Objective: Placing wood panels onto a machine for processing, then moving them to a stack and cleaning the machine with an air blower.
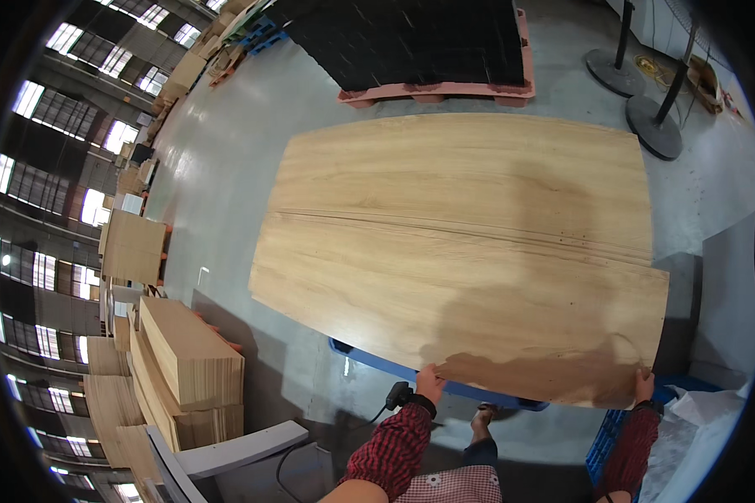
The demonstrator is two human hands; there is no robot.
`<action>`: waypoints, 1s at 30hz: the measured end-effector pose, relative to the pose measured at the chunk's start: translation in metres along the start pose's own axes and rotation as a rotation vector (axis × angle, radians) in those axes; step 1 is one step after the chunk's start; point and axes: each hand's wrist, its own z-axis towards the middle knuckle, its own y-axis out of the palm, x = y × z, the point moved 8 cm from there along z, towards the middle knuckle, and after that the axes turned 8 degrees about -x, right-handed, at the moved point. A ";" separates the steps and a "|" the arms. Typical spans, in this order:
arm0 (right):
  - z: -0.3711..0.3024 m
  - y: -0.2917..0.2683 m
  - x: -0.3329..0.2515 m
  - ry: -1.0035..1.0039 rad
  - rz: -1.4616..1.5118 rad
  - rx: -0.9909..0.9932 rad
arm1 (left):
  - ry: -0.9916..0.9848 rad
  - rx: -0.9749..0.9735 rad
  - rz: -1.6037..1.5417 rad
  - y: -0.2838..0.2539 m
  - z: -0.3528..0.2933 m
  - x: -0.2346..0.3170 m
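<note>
A wide, light wood-grain panel point(445, 293) lies flat in front of me, its near edge toward me. A second wood-grain panel point(470, 168) lies beyond it, a long dark seam running between the two. My left hand point(430, 384) is closed on the near edge of the closer panel, left of its middle. At that panel's near right corner, my right hand point(644, 385) grips the edge, fingers partly hidden. Dark red checked sleeves cover both forearms. My shadow falls across the wood. Under the near edge shows a blue pallet point(386, 362).
A black stack point(411, 46) stands on a pink pallet point(432, 96) beyond the panels. Two round stand bases point(654, 127) are at the far right. Stacked boards point(197, 360) and a grey machine frame point(243, 448) sit left. A blue plastic crate point(600, 444) is near right.
</note>
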 end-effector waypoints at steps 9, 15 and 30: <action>-0.026 0.011 -0.040 -0.183 0.046 -0.092 | 0.130 -0.014 -0.034 -0.008 -0.007 0.017; -0.051 -0.004 -0.059 -0.252 0.209 -0.078 | 0.410 0.054 0.713 -0.028 0.022 0.034; -0.066 0.007 -0.109 -0.189 0.132 -0.076 | -0.043 -0.051 -0.326 -0.003 0.009 0.028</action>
